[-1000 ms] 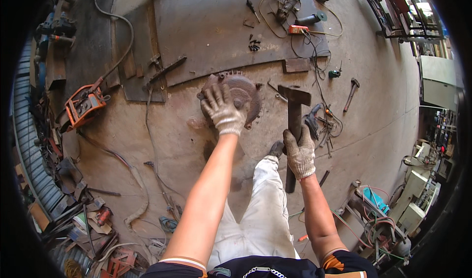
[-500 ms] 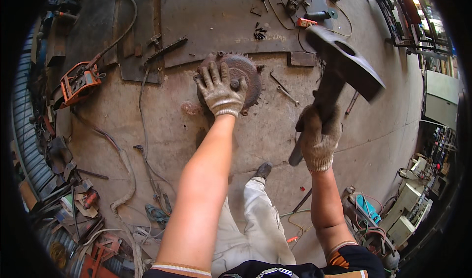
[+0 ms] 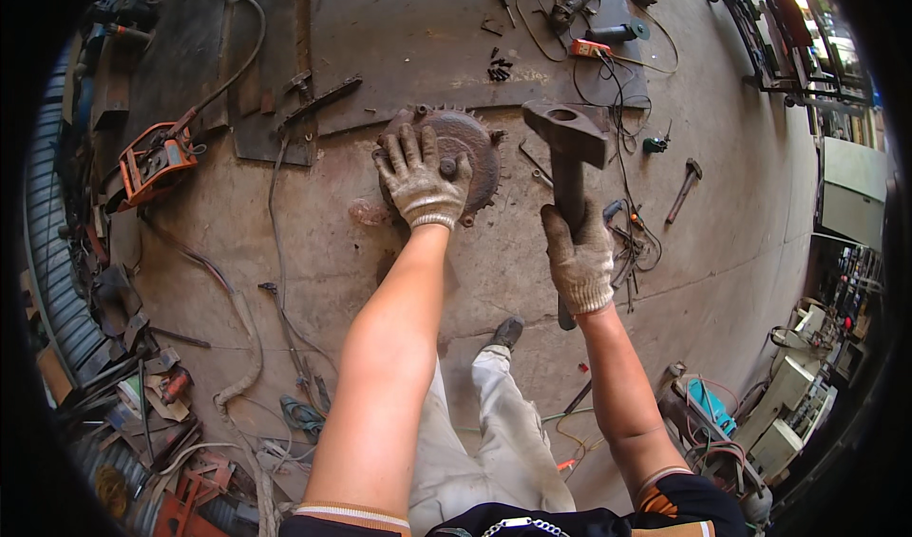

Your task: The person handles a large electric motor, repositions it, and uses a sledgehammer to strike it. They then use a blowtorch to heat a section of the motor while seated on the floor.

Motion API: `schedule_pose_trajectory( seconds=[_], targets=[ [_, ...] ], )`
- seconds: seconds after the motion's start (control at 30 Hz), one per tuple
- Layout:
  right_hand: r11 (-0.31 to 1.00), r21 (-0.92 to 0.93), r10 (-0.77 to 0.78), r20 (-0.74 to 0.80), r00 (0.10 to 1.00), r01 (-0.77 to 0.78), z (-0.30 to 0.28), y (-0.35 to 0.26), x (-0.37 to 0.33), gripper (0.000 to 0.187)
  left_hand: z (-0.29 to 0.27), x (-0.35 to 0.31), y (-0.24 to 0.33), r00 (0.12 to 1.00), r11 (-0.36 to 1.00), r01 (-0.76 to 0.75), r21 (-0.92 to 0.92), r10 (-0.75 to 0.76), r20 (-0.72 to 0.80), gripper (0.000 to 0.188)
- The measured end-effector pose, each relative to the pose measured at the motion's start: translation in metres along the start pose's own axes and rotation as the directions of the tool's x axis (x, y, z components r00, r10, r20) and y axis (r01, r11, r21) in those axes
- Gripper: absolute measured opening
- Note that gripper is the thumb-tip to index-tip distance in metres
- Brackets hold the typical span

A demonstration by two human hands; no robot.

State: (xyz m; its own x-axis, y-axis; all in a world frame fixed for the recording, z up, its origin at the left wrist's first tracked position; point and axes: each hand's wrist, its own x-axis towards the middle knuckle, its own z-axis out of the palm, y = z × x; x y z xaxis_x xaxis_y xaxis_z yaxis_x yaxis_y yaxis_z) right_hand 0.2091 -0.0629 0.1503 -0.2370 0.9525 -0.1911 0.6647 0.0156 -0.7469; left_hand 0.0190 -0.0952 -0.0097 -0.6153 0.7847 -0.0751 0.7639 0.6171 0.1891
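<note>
The bare left arm (image 3: 385, 357) stretches far from the near edge, slanting a little right; its left hand (image 3: 423, 184), in a soiled off-white knitted glove (image 3: 433, 216), lies palm down, fingers spread and pointing far, thumb out to the right; the bare right arm (image 3: 619, 371) slants left from the near right; its right hand (image 3: 583, 263), in a matching grimy knitted glove (image 3: 587, 296), is curled into a grip, thumb on the left.

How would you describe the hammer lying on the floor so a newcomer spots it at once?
Start at the round rusty part under the left hand and go right, past the big hammer in the right hand. On the concrete floor lies a smaller-looking hammer, its head pointing away from the person. Unlike the big one, no hand touches it.
</note>
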Motion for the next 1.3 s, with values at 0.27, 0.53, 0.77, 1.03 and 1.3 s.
schedule_pose_trajectory(
  seconds=[0.27, 0.53, 0.77, 1.03, 1.3],
  targets=[
    [0.994, -0.045, 0.105, 0.128, 0.986, -0.1, -0.008, -0.026, 0.021, 0.042, -0.001, 0.002, 0.0, 1.0, 0.999, 0.008, -0.038, -0.007, 0.016, 0.081],
    [0.829, -0.021, -0.549, -0.217, 0.807, 0.558, -0.004, -0.021, 0.008, 0.035, -0.006, 0.002, 0.001, 0.999, 1.0, 0.013, -0.01, -0.012, 0.051, 0.078],
    [0.974, 0.187, 0.123, 0.018, 0.992, -0.125, -0.018, -0.028, 0.023, 0.035, -0.008, 0.007, 0.001, 0.995, 0.999, -0.004, 0.05, -0.001, 0.103, 0.077],
    [0.987, -0.007, 0.158, 0.152, 0.976, -0.159, 0.008, 0.002, 0.009, 0.043, -0.001, 0.001, 0.0, 1.0, 0.999, -0.015, 0.03, 0.016, -0.016, 0.079],
    [0.97, 0.161, 0.148, 0.193, 0.97, -0.18, -0.013, -0.042, 0.017, 0.033, -0.006, 0.004, 0.0, 0.999, 1.0, -0.004, 0.012, 0.004, 0.045, 0.077]
  ],
)
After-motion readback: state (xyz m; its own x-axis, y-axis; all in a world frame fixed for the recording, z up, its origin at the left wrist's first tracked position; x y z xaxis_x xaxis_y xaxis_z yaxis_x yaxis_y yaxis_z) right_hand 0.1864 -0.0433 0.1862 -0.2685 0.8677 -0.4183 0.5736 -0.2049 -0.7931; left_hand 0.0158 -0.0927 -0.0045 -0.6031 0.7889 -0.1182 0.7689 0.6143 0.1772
